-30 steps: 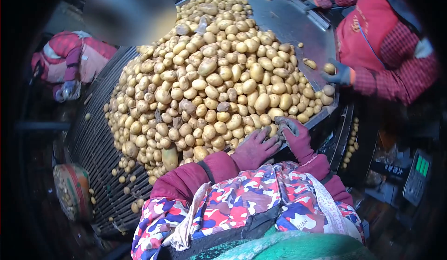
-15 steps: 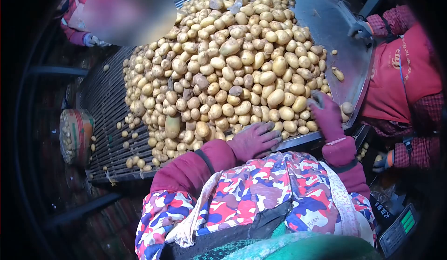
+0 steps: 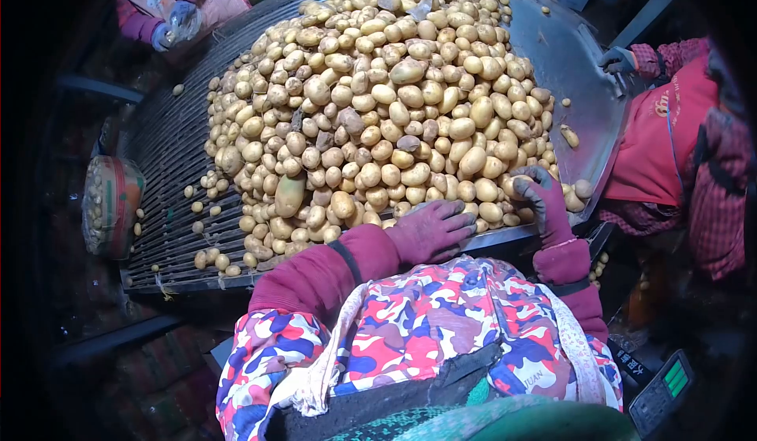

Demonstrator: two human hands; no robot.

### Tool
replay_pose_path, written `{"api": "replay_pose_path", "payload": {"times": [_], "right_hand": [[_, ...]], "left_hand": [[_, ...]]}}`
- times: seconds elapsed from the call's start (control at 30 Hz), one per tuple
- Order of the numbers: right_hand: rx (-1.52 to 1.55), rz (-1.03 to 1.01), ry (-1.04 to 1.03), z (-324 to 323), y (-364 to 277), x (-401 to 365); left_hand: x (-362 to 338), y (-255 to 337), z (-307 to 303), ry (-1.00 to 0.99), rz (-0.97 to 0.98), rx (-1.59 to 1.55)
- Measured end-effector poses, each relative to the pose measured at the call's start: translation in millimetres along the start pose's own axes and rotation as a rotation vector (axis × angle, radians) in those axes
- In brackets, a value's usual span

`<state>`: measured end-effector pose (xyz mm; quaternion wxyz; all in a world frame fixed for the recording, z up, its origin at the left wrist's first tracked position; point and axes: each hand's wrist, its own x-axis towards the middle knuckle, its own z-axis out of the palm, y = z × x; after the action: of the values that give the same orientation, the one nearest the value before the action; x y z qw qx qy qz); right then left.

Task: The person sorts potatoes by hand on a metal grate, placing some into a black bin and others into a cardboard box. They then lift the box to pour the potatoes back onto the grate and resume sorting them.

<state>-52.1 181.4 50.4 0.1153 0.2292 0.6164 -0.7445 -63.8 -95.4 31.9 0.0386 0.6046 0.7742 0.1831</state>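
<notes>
A large heap of yellow potatoes covers the sorting table. My left hand, in a dirty purple glove, lies flat at the table's near edge with its fingers stretched out, against the front of the heap. My right hand, gloved alike, is curled at the heap's near right corner. Its fingers close on a potato, partly hidden by them. A greenish, longer potato lies at the front left, and a dark lump sits amid the heap.
A slatted rack with a few scattered potatoes spans the left. Smooth metal forms the right side. Co-workers stand at the far left and right, one in a red apron. A filled bag stands left; a scale display is lower right.
My right hand has curled its fingers round a potato. My left hand stays flat. The right co-worker's lower hand has left view; the far-left co-worker's hands now show together.
</notes>
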Motion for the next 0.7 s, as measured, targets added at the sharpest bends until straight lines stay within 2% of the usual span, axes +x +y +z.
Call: {"api": "replay_pose_path", "payload": {"times": [0.07, 0.1, 0.13, 0.17, 0.2, 0.23, 0.3, 0.47, 0.53, 0.57, 0.6, 0.63, 0.67, 0.7], "right_hand": [[-0.249, -0.295, -0.047, 22, -12, -5], [-0.773, -0.752, -0.007, 27, -14, 3], [-1.006, -0.907, 0.051, 44, -11, 6], [-1.311, -0.836, 0.063, 66, -15, 4], [-1.480, -0.994, 0.081, 73, 8, 26], [-1.648, -0.656, 0.027, 99, -10, 18], [-1.707, -0.660, 0.102, 104, 1, 32], [-1.704, -0.652, 0.180, 100, 10, 33], [-1.259, -0.834, 0.232, 84, 9, 27], [-0.901, -0.374, 0.145, 77, -9, 16], [-0.394, -0.403, 0.017, 47, 15, 27], [-0.169, -0.546, -0.032, 42, 6, 2], [-0.113, -0.504, 0.064, 23, 16, -8], [0.085, -0.341, 0.097, 16, -1, -44]], "left_hand": [[-1, 3, 0, -0.004, -0.002, 0.011], [1, 2, -1, -0.011, 0.000, 0.031], [-2, 0, 7, 0.014, 0.007, 0.045], [-2, 1, 7, 0.031, 0.010, 0.052], [-1, 1, 6, 0.046, 0.016, 0.060], [0, 1, 0, 0.033, 0.015, 0.047], [0, 4, -6, -0.008, -0.006, -0.020], [-3, 5, 2, 0.070, 0.024, 0.031], [-4, 7, 2, 0.044, 0.002, 0.033], [-5, 6, 5, 0.056, 0.005, 0.043], [-7, 4, 10, 0.062, 0.005, 0.067], [-7, 5, 10, 0.051, -0.005, 0.054], [-6, 5, 9, 0.035, -0.013, 0.033], [-7, 4, 10, 0.048, -0.011, 0.059]]}}
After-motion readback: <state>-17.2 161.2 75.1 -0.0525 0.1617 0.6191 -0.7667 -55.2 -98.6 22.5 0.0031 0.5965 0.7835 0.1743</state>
